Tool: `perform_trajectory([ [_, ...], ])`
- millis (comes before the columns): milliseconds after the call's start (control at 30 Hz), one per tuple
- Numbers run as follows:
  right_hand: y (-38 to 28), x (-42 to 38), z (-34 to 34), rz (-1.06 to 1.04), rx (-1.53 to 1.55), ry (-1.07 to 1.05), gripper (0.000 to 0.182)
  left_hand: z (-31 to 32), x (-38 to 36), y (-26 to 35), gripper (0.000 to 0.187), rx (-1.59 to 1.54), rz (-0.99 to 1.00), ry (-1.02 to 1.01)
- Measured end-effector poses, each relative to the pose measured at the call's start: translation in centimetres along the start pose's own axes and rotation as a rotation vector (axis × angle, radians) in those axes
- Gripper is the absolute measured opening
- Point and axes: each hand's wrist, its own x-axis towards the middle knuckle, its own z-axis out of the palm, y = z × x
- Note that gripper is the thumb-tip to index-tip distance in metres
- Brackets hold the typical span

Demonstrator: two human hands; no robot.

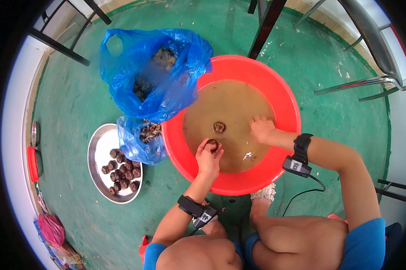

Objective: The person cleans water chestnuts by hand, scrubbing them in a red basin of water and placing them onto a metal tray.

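My left hand is closed round a dark brown, round water chestnut over the near left part of the red basin. My right hand reaches into the murky brown water at the basin's right side; its fingertips are partly under the surface, and nothing shows in it. Another dark round piece floats or lies in the water between my hands, touched by neither.
A blue plastic bag with scraps overlaps the basin's upper left rim. A smaller blue bag stands below it, beside a metal tray with several dark round pieces. A chair and dark table legs stand behind.
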Motion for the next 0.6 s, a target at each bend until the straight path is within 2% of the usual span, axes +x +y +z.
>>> perform_trajectory([
  [67,0.2,0.4,0.2,0.118,0.088,-0.673,0.018,-0.4,0.6,-0.4,0.026,-0.004,0.001,0.004],
  [133,-1.6,-0.7,0.5,-0.051,0.338,-0.606,0.016,-0.4,0.7,-0.5,0.024,-0.007,0.000,0.010],
  [200,-3.4,-1.7,0.6,-0.293,0.544,-0.445,0.014,-0.2,0.6,-0.5,0.020,-0.005,0.060,-0.045],
  [233,-4.2,-1.9,-0.1,-0.293,0.545,-0.446,0.014,-0.3,0.8,-0.6,0.020,-0.004,0.059,-0.045],
  [300,-5.3,-2.1,-1.5,-0.537,0.299,-0.209,0.011,-0.6,1.1,-0.5,0.023,-0.038,0.008,-0.036],
  [333,-5.3,-1.7,-1.7,-0.548,0.129,-0.352,0.022,-0.5,1.0,-0.4,0.023,-0.037,0.008,-0.038],
  [367,-5.0,-1.6,-1.5,-0.546,0.128,-0.350,0.022,-0.5,0.9,-0.2,0.022,-0.070,0.009,-0.006],
  [433,-4.3,-1.3,-0.7,-0.608,-0.018,0.072,0.041,-0.3,0.5,0.1,0.022,-0.104,0.010,0.025],
  [467,-4.1,-1.0,-0.3,-0.592,-0.055,-0.075,0.056,-0.3,0.4,0.2,0.024,-0.087,0.032,0.056],
  [600,-3.0,-0.5,1.5,-0.669,0.002,-0.084,0.059,-0.2,0.2,0.4,0.025,-0.082,0.028,0.088],
])
